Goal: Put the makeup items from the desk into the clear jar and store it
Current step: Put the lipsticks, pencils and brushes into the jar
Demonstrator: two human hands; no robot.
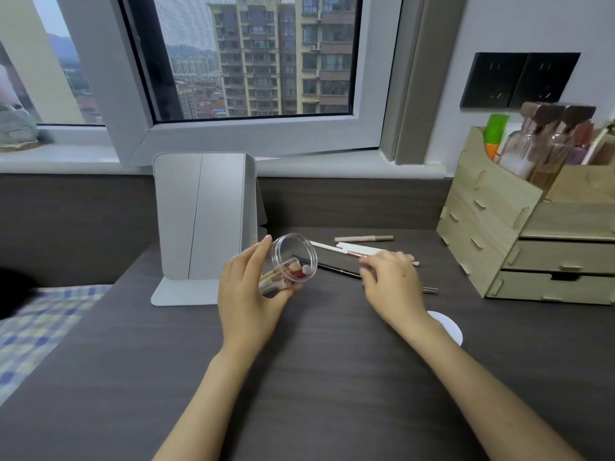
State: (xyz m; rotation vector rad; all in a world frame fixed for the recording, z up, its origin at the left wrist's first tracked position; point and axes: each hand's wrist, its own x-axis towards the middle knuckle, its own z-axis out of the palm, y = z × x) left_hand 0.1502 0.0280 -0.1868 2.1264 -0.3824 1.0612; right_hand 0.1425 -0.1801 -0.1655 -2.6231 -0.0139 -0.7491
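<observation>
Gripping the tilted clear jar [293, 257], left hand [248, 294]; right hand [392, 281] pinches a pink-tipped white pencil [352, 252]; no readable labels.

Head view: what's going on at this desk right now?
A person is packing makeup into a clear jar. The left hand holds the jar tilted, mouth toward the right, with a few items already inside. The right hand is over the pencils lying on the desk, fingers closing on a pink-tipped one. Several pencils remain on the desk. A wooden organizer stands at the right.
</observation>
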